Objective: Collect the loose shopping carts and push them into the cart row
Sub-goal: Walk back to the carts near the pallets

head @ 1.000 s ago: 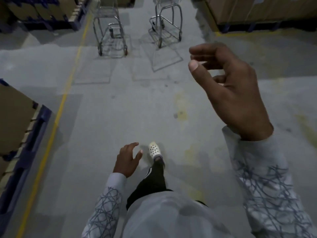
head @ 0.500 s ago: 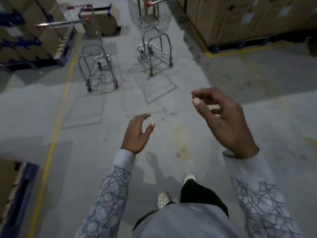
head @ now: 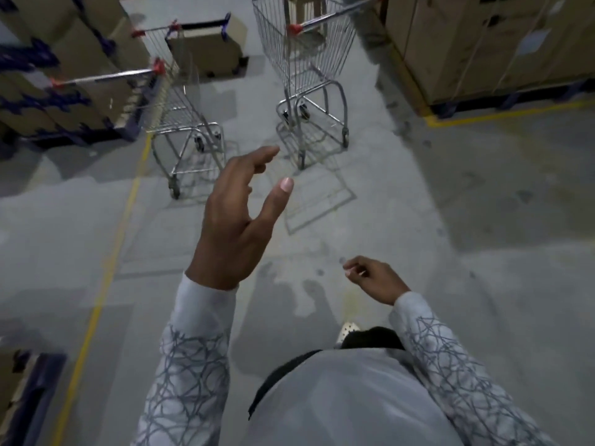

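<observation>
Warehouse floor [head: 418, 236], left cart [head: 183, 117] and right cart [head: 306, 69] beyond the fingers [head: 254, 159], left hand [head: 231, 226] spread wide, right hand [head: 375, 280] loosely curled, nothing held.

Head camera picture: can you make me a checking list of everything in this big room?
Surface: grey concrete floor, stained, with a yellow line on the left.
Job's things: left cart and right cart stand apart ahead, neither touched.
Clutter: cardboard box behind the left cart.
Hands: left hand raised, fingers straight, empty; right hand low, loosely curled, empty.
Cables: nothing seen.
Surroundings: stacked cartons left and right.
</observation>
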Available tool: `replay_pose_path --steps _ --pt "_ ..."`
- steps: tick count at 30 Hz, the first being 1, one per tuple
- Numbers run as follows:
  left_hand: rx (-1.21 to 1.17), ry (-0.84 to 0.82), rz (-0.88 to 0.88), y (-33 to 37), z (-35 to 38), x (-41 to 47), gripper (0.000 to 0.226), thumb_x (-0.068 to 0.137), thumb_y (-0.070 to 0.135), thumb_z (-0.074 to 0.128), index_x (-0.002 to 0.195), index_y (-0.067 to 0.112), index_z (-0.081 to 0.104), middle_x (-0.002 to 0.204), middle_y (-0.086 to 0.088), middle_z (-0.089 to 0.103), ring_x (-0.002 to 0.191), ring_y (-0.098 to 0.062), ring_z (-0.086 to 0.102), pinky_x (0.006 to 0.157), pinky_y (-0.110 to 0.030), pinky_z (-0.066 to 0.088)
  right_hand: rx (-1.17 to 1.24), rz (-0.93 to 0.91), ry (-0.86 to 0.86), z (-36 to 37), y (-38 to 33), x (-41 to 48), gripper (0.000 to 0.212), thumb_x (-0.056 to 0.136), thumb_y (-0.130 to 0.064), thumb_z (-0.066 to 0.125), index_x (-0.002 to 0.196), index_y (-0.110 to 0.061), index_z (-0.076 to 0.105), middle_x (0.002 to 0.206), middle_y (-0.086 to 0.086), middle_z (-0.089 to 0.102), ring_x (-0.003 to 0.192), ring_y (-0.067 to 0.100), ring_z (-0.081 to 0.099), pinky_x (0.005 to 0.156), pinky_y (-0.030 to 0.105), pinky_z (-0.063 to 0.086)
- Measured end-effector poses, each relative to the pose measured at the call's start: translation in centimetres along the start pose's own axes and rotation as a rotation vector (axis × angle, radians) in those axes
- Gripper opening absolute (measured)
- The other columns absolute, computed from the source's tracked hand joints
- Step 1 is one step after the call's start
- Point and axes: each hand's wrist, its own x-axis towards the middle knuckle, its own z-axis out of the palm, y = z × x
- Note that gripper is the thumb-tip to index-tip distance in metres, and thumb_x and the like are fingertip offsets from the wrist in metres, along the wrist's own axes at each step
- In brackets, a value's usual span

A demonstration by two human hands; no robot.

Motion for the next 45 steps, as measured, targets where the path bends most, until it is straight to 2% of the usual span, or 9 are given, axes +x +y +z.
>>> replay_pose_path --steps 8,15,20,22,28,35,38,41,45 --pt "-0.038 0.024 -0.067 -3.7 4.3 13.9 0.039 0.101 0.031 0.059 0.136 0.015 0.056 0.130 0.003 0.060 0.119 -0.020 0.058 0.091 -0.047 0.052 -0.029 0.060 -0.085 -7.7 -1.3 14.5 0.010 0.095 -0.040 0.062 0.104 -0.038 0.067 0.099 -0.017 0.070 0.091 0.004 0.065 0.087 0.032 0.052" --pt "-0.096 -0.043 -0.226 -17.5 13.7 26.8 0.034 0.099 0.034 0.060 0.131 0.022 0.059 0.124 0.009 0.061 0.115 -0.013 0.059 0.089 -0.042 0.054 0.037 0.030 -0.133 -12.8 -3.3 30.8 0.014 0.096 -0.033 0.064 0.108 -0.032 0.071 0.103 -0.016 0.071 0.095 0.003 0.065 0.092 0.029 0.052" --pt "-0.110 -0.160 -0.356 -29.2 21.1 37.8 0.033 0.097 0.041 0.060 0.125 0.024 0.062 0.118 0.007 0.063 0.105 -0.008 0.062 0.084 -0.043 0.056 0.019 -0.060 0.011 -21.2 -8.3 43.4 0.010 0.096 -0.035 0.065 0.105 -0.034 0.069 0.101 -0.013 0.072 0.085 -0.003 0.064 0.084 0.027 0.052" --pt "-0.093 -0.212 -0.388 -32.7 23.6 42.5 0.033 0.096 0.042 0.061 0.123 0.023 0.063 0.116 0.006 0.064 0.101 -0.009 0.063 0.083 -0.042 0.056 -0.033 -0.113 0.069 -25.6 -11.2 47.5 0.013 0.096 -0.038 0.064 0.108 -0.034 0.068 0.100 -0.014 0.071 0.084 0.000 0.064 0.083 0.029 0.052" --pt "-0.013 -0.446 -0.457 -39.6 30.4 54.2 0.033 0.096 0.039 0.063 0.121 0.018 0.065 0.113 0.003 0.068 0.096 -0.011 0.065 0.087 -0.035 0.054 -0.146 -0.355 0.339 -39.3 -20.4 54.5 0.027 0.098 -0.047 0.055 0.117 -0.030 0.065 0.105 -0.010 0.067 0.093 0.011 0.063 0.082 0.042 0.053" --pt "0.092 -0.562 -0.520 -44.7 39.0 62.6 0.031 0.097 0.035 0.061 0.120 0.014 0.064 0.109 -0.005 0.070 0.096 -0.022 0.065 0.087 -0.035 0.052 -0.111 -0.594 0.651 -51.4 -24.9 59.8 0.027 0.102 -0.035 0.059 0.121 -0.017 0.067 0.110 -0.003 0.069 0.096 0.015 0.064 0.081 0.038 0.052" --pt "0.128 -0.595 -0.567 -45.9 43.0 65.6 0.029 0.098 0.030 0.062 0.118 0.010 0.065 0.107 -0.007 0.069 0.096 -0.024 0.065 0.085 -0.032 0.049 -0.124 -0.685 0.655 -56.1 -24.4 62.5 0.027 0.102 -0.030 0.059 0.122 -0.013 0.067 0.114 0.000 0.069 0.099 0.017 0.065 0.083 0.034 0.051" --pt "0.118 -0.576 -0.615 -45.8 46.6 69.4 0.027 0.097 0.029 0.063 0.119 0.013 0.065 0.102 -0.002 0.067 0.095 -0.022 0.066 0.087 -0.035 0.051 -0.124 -0.730 0.629 -61.0 -23.6 66.5 0.027 0.102 -0.031 0.059 0.122 -0.014 0.066 0.114 0.001 0.068 0.099 0.018 0.065 0.083 0.038 0.051" --pt "0.049 -0.405 -0.549 -43.0 49.3 75.3 0.024 0.097 0.027 0.062 0.119 0.017 0.065 0.108 0.002 0.067 0.092 -0.013 0.062 0.079 -0.027 0.047 -0.131 -0.727 0.595 -65.4 -21.8 73.1 0.026 0.101 -0.034 0.059 0.121 -0.019 0.067 0.110 -0.004 0.068 0.098 0.016 0.064 0.081 0.041 0.051"
